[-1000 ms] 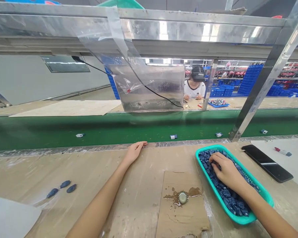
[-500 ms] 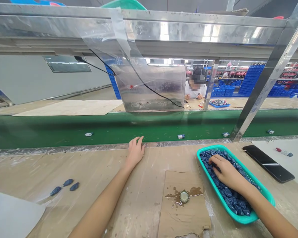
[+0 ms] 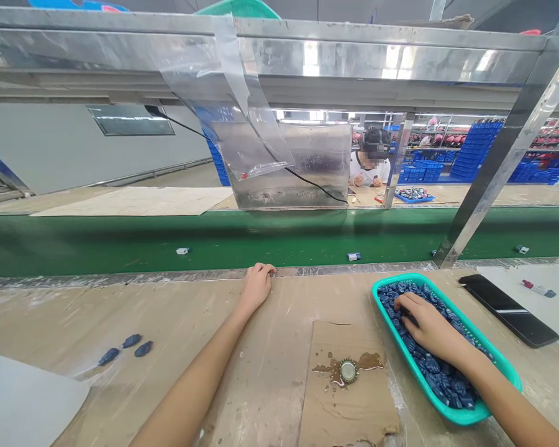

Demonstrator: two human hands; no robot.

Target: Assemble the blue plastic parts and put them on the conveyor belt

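Note:
My right hand [image 3: 426, 323] rests inside a teal basket [image 3: 503, 367] full of small dark blue parts [image 3: 431, 363], fingers curled down into the pile; what they grip is hidden. My left hand [image 3: 257, 285] lies on the wooden bench at the metal edge of the green conveyor belt [image 3: 121, 242], fingers curled under, nothing visible in them. Three loose dark blue parts [image 3: 125, 347] lie on the bench far left. A bottle cap [image 3: 348, 370] sits in a brown puddle on a cardboard sheet [image 3: 349, 397] between my arms.
A black phone [image 3: 507, 308] lies right of the basket, beside a white sheet with a small marker [image 3: 538, 289]. Small white-blue pieces [image 3: 182, 251] ride the belt. A slanted steel post [image 3: 498, 167] and a plastic-covered box [image 3: 289, 164] stand beyond. Another person [image 3: 370, 164] works across.
My left hand's fingers, stretched out a second ago, have curled under at the belt's edge. The small pieces on the belt have drifted right. My right hand stays in the basket.

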